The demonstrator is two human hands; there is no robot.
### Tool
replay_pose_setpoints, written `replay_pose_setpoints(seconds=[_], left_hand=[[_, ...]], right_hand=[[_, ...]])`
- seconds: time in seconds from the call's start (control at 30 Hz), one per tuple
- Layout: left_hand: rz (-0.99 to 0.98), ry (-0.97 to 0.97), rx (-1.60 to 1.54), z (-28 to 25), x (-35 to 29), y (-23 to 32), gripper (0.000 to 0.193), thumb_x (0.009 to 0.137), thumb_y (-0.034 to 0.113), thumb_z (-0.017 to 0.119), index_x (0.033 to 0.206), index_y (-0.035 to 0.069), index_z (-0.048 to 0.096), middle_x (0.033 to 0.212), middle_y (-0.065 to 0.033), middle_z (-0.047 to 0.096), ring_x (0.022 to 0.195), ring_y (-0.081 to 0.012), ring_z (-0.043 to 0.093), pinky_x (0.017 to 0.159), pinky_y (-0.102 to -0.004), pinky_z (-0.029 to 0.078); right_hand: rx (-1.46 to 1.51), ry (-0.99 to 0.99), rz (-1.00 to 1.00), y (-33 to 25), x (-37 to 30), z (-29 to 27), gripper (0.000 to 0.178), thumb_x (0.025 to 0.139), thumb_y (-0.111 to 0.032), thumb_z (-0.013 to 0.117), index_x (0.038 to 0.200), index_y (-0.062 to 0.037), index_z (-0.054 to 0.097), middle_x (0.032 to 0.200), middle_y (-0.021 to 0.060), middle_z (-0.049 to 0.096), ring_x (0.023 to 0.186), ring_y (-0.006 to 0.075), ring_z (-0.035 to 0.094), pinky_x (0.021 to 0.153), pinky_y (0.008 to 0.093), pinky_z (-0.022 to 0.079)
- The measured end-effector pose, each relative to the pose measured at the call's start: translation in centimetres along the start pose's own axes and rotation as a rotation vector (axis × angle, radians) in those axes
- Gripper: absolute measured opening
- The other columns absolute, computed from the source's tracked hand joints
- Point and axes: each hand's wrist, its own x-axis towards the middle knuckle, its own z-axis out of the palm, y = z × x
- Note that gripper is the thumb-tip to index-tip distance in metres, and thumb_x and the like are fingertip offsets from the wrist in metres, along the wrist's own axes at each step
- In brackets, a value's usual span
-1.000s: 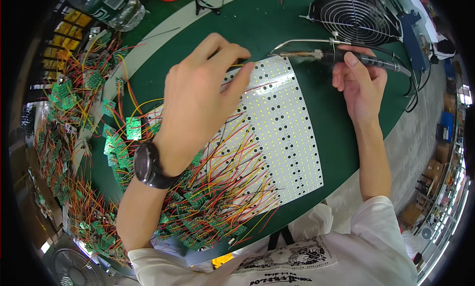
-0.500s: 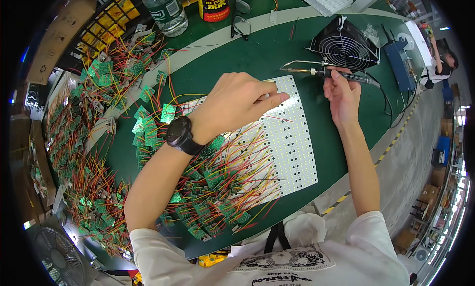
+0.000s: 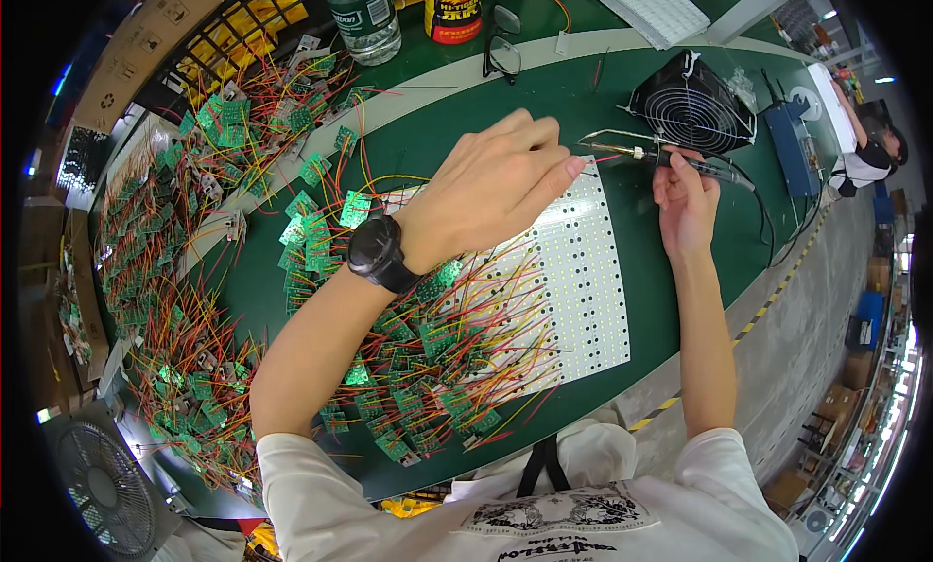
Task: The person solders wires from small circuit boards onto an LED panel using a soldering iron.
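Note:
In my right hand (image 3: 689, 210) is a soldering iron (image 3: 724, 172), its hot end pointing left, with a thin curved metal tube above the barrel. My left hand (image 3: 505, 181), wearing a black watch, reaches over the white LED panel (image 3: 593, 290). Its thumb and fingers are pinched on a thin red wire (image 3: 604, 158), whose free end sticks out toward the iron's tip. Whether wire and tip touch is too small to tell. Small green circuit boards (image 3: 438, 337) with red and yellow wires lie across the panel's left part; my left hand and forearm hide some.
A black fan with a wire guard (image 3: 692, 115) stands beyond the iron, beside a blue box (image 3: 793, 152) with cables. Piled wired boards (image 3: 224, 124) fill the left side. A water bottle (image 3: 364, 22), a can (image 3: 453, 13) and eyeglasses (image 3: 502, 56) stand or lie at the back.
The view has shifted slightly. My left hand has come closer to the iron's tip, and a red wire now shows between its fingertips and the tip. My right hand still holds the iron.

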Motion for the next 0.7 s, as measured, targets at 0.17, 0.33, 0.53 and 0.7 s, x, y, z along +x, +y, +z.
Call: replay_pose_setpoints(seconds=[0.17, 0.33, 0.53, 0.7], left_hand=[[0.203, 0.246, 0.184, 0.3, 0.3, -0.8, 0.018, 0.092, 0.017, 0.058, 0.088, -0.001, 0.061, 0.082, -0.009, 0.055, 0.088, -0.0276, 0.053, 0.076, -0.0383, 0.043], [0.226, 0.071, -0.074, 0.4, 0.1, -1.5, 0.012, 0.085, 0.011, 0.065, 0.092, 0.003, 0.067, 0.078, -0.0078, 0.06, 0.076, -0.0274, 0.056, 0.077, -0.0366, 0.044], [0.094, 0.121, 0.054, 0.8, -0.3, -0.7, 0.011, 0.076, 0.009, 0.069, 0.087, 0.006, 0.071, 0.072, -0.0048, 0.062, 0.063, -0.0243, 0.056, 0.067, -0.0324, 0.045], [-0.048, 0.078, 0.21, 1.0, -0.6, -1.3, 0.007, 0.075, 0.009, 0.069, 0.081, 0.006, 0.07, 0.073, -0.0041, 0.063, 0.057, -0.0229, 0.056, 0.06, -0.0316, 0.046]], right_hand=[[0.007, 0.006, 0.003, 0.2, 0.0, 0.2, 0.022, 0.091, -0.014, 0.061, 0.104, 0.0032, 0.061, 0.068, 0.0061, 0.06, 0.054, 0.0102, 0.053, 0.048, 0.0219, 0.035], [-0.004, 0.003, 0.016, 0.0, -0.1, 0.1, 0.023, 0.091, -0.014, 0.062, 0.105, 0.0042, 0.061, 0.069, 0.0072, 0.061, 0.054, 0.0112, 0.053, 0.049, 0.0229, 0.036], [-0.055, 0.023, -0.01, -0.1, -0.7, 0.7, 0.024, 0.091, -0.013, 0.064, 0.105, 0.0061, 0.06, 0.071, 0.0099, 0.063, 0.055, 0.0135, 0.056, 0.05, 0.0242, 0.039], [-0.135, 0.005, -0.047, 0.1, -0.8, 0.3, 0.025, 0.09, -0.011, 0.065, 0.105, 0.008, 0.06, 0.074, 0.0132, 0.065, 0.057, 0.0161, 0.06, 0.051, 0.0256, 0.042]])
